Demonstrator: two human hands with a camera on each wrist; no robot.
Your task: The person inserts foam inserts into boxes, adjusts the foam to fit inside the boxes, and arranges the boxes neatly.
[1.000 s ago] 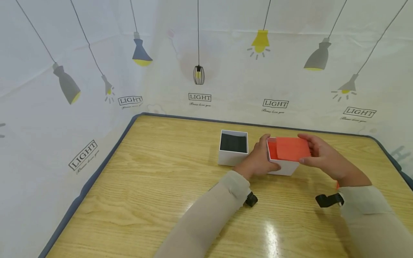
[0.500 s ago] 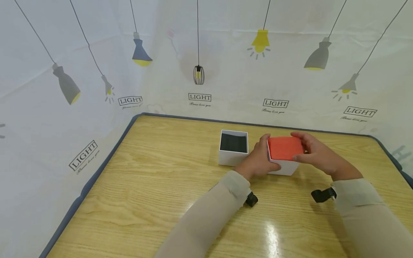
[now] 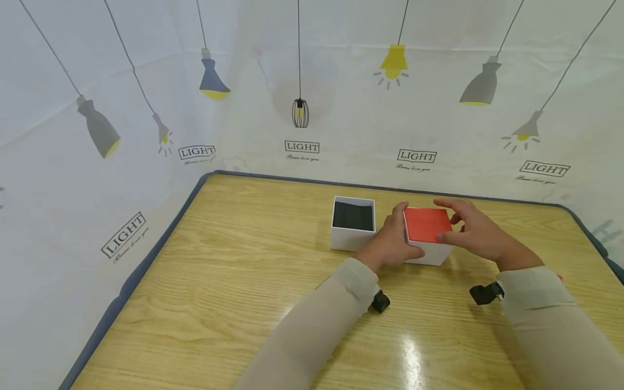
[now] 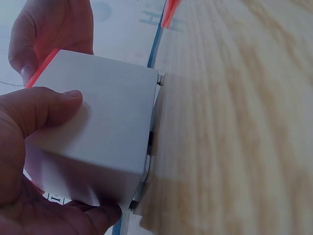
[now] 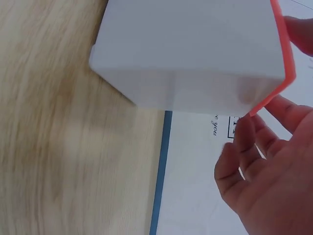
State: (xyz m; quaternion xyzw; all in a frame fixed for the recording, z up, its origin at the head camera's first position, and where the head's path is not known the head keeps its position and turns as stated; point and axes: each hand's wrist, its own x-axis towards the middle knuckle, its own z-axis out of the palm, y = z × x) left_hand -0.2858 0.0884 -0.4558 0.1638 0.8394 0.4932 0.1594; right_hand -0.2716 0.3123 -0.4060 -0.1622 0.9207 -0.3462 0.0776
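A small white box (image 3: 429, 253) stands on the table, its top filled by a flat red piece (image 3: 426, 223). My left hand (image 3: 390, 238) grips the box from its left side; in the left wrist view the thumb lies along one white wall. At the right end, my right hand (image 3: 480, 233) touches the edge of the red piece with its thumb, the index finger lifted near the back corner. Fingertips meet the red rim (image 5: 288, 54) in the right wrist view, where it shows slightly above the white walls.
A second white box (image 3: 348, 239) with a dark insert (image 3: 352, 216) sits just left of my left hand. A bit of red (image 3: 559, 278) peeks out behind the right sleeve. The wooden table (image 3: 234, 281) ends at a printed curtain (image 3: 341, 108).
The red piece has slid left and now lies squarely over the box opening. My right hand moved left with it and its index finger has lifted; the left hand keeps its grip.
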